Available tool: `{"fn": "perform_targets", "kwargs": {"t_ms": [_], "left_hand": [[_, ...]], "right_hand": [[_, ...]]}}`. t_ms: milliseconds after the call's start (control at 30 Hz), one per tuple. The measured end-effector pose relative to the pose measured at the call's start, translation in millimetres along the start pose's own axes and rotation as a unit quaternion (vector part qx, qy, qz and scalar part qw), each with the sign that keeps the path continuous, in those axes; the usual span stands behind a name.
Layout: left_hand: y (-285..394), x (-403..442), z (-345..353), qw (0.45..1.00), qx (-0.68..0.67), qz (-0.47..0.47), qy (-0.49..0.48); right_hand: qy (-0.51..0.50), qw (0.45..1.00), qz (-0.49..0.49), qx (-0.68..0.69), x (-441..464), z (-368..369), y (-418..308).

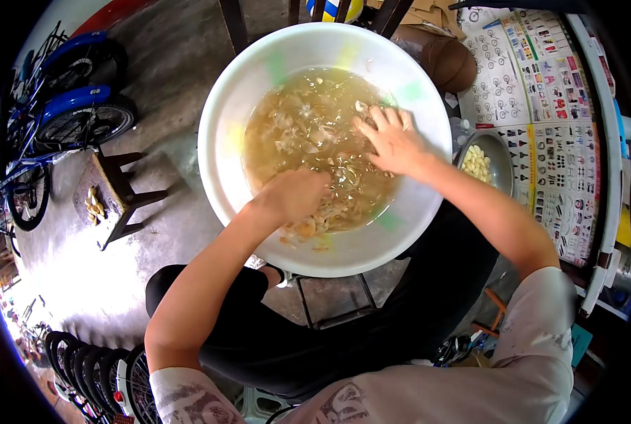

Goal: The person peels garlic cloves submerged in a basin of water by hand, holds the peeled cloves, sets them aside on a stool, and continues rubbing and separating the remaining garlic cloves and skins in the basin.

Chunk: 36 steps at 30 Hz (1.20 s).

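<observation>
A wide white plastic basin [220,162] holds cloudy brownish water with many thin, papery garlic skins [315,138] floating in it. My left hand [298,196] dips into the water at the near left, its fingers curled; whatever lies under them is hidden. Over the right side of the water, my right hand [394,143] has its fingers spread, with the tips at the surface among the skins. A small whitish piece [361,106], perhaps a garlic clove, shows just beyond those fingertips. To the right of the basin, a metal bowl [502,164] contains peeled garlic cloves [476,164].
A small wooden stool [107,187] with pale brownish pieces on it stands at the left. Blue-fendered bicycles [82,99] are beyond it. A table covered with printed sheets [556,141] runs along the right. Several tyres [92,367] stand at the lower left.
</observation>
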<state>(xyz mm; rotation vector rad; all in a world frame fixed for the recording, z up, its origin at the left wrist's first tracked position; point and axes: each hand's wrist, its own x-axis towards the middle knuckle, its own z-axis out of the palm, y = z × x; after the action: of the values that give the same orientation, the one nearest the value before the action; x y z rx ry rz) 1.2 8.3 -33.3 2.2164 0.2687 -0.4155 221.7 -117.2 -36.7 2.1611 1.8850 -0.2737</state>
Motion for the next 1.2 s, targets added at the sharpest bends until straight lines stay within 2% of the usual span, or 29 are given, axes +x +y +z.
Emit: {"fn": "perform_targets", "kwargs": {"t_ms": [33,100,133,167,233,267,300,367,500,567,600,633,700,733,800,833,900,967,1033,1100,1167,1200], "left_hand": [[1,0,-1,1.0,0.003,-0.01,0.004],[1,0,-1,1.0,0.002,-0.003,0.0],[0,1,-1,1.0,0.001,-0.001,-0.003],[0,1,-1,1.0,0.001,0.001,-0.003],[-1,2,-1,1.0,0.025,0.008,-0.006],[0,2,-1,1.0,0.025,0.009,-0.006],[0,1,-1,0.999,0.03,0.007,-0.008],[0,0,-2,0.999,0.037,0.003,-0.01],[-2,-2,2,1.0,0.025,0.004,0.009],[-4,-2,4,1.0,0.022,0.002,0.014],[-5,-2,4,1.0,0.017,0.012,0.015],[-5,-2,4,1.0,0.011,0.022,0.016],[-3,-1,4,1.0,0.026,0.013,0.008],[-2,0,3,0.999,0.041,0.006,-0.001],[0,-1,1,0.999,0.044,0.006,-0.007],[2,-2,1,0.999,0.045,0.007,-0.014],[4,-1,1,0.998,0.063,-0.002,-0.017],[4,-1,4,0.996,0.08,-0.014,-0.022],[2,-3,9,0.999,0.052,0.012,0.007],[3,-3,12,0.998,0.06,0.001,0.001],[4,-4,11,0.998,0.065,-0.008,-0.007],[6,-6,9,0.998,0.069,-0.001,-0.003]], "right_hand": [[0.001,1.0,0.003,-0.001,-2,2,-9],[-0.065,0.995,0.067,0.019,-9,11,-22],[-0.014,0.994,0.049,0.099,-14,18,-24],[-0.015,0.994,0.051,0.098,-18,20,-26],[-0.019,0.962,0.028,0.271,-25,23,-30],[0.031,0.967,0.007,0.253,-27,24,-33],[0.03,0.967,0.008,0.253,-30,22,-32],[-0.031,0.955,-0.031,0.292,-33,17,-30],[-0.041,0.947,-0.014,0.318,-24,24,-35],[0.01,0.928,0.097,0.361,-17,14,-43],[-0.047,0.923,0.142,0.354,-11,-6,-45],[-0.048,0.923,0.14,0.354,-8,-4,-43],[0.062,0.951,0.066,0.296,-1,3,-39],[0.063,0.951,0.064,0.297,7,7,-40],[0.179,0.919,0.111,0.332,30,10,-48],[0.179,0.919,0.106,0.335,41,11,-51],[0.214,0.923,0.026,0.317,65,11,-59],[0.227,0.913,0.009,0.34,90,16,-70],[0.225,0.905,-0.04,0.359,107,22,-80],[0.208,0.918,-0.031,0.337,115,24,-88],[0.256,0.935,-0.12,0.213,123,27,-94],[0.254,0.935,-0.121,0.217,126,32,-96]]}}
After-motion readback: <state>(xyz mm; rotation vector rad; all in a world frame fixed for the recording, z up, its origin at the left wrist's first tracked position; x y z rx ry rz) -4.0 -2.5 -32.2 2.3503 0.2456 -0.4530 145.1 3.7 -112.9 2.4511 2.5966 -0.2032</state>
